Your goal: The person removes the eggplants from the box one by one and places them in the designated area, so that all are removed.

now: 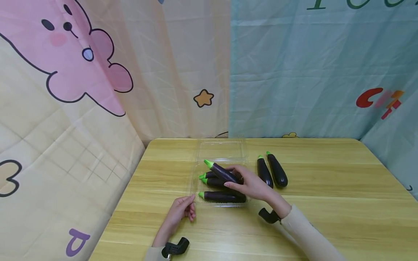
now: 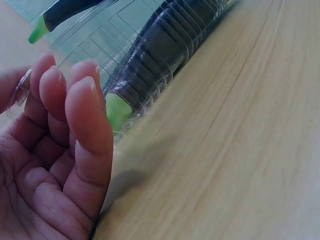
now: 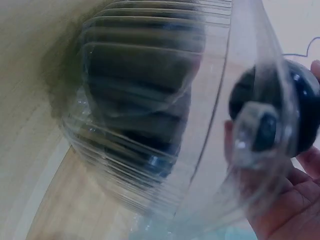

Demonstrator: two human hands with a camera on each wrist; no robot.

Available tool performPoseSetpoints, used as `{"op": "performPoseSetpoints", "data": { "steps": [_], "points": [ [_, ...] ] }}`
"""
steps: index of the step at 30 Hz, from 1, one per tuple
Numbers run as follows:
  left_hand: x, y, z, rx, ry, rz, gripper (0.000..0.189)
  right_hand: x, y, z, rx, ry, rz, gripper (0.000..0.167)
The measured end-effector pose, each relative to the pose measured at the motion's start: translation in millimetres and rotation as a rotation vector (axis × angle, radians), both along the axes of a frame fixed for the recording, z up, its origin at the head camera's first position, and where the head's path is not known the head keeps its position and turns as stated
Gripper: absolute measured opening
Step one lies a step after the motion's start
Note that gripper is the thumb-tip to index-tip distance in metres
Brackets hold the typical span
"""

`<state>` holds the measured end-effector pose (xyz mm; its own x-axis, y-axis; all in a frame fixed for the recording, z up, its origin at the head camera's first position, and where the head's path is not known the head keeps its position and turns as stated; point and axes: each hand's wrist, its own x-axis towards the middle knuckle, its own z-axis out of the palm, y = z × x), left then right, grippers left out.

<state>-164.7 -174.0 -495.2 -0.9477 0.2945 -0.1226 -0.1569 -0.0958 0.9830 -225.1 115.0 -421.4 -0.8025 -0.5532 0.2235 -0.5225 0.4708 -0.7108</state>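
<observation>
**Holding a glossy dark purple eggplant with a light green stem end (image 1: 223, 173) over an open, clear, ribbed plastic box (image 1: 225, 204)**

Grasping the eggplant toward its thicker end in the right grip (image 1: 249, 183), with thumb on the near side and fingers on the far side; pointing its stem end away and to the left, at a slant above the box. Leaving unclear any contact with the contents beneath. Showing, in the right wrist view, its rounded end within the same grasp, partly behind blurred clear plastic. Pinching the near left edge of the box between thumb and forefinger of the left grip (image 1: 183, 209), with the remaining fingers loosely curled.

Containing, inside the box, three similar vegetables with stem ends to the left: a rear eggplant (image 1: 211, 175) and a middle eggplant (image 1: 216, 182), close together and partly hidden, and a front eggplant (image 1: 222, 197) along the near wall. Extending behind into a flat, clear plastic lid (image 1: 221, 150), folded back toward the far edge of the pale yellow wood-grain worktop (image 1: 326, 203). Displaying to the right of the box, directly on the worktop, a left-hand loose eggplant (image 1: 264, 172) just beside a right-hand loose eggplant (image 1: 277, 171), with both stem ends pointing away.
</observation>
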Motion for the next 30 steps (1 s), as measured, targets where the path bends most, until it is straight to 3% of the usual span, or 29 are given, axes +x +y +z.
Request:
{"op": "performPoseSetpoints", "data": {
  "steps": [10,22,30],
  "points": [
    [-0.2,0.1,-1.3,0.006,0.027,-0.015,0.039,-0.3,2.9,-0.7,-0.089,0.082,-0.068,0.049],
    [-0.7,0.9,-1.3,-0.005,0.002,0.016,0.040,-4.2,11.6,-4.8,-0.165,0.220,-0.152,0.041],
    [-0.8,0.2,-3.0,-0.008,0.006,0.013,0.040,-6.3,17.7,-6.1,-0.199,0.267,-0.189,0.041]
  ]
}}
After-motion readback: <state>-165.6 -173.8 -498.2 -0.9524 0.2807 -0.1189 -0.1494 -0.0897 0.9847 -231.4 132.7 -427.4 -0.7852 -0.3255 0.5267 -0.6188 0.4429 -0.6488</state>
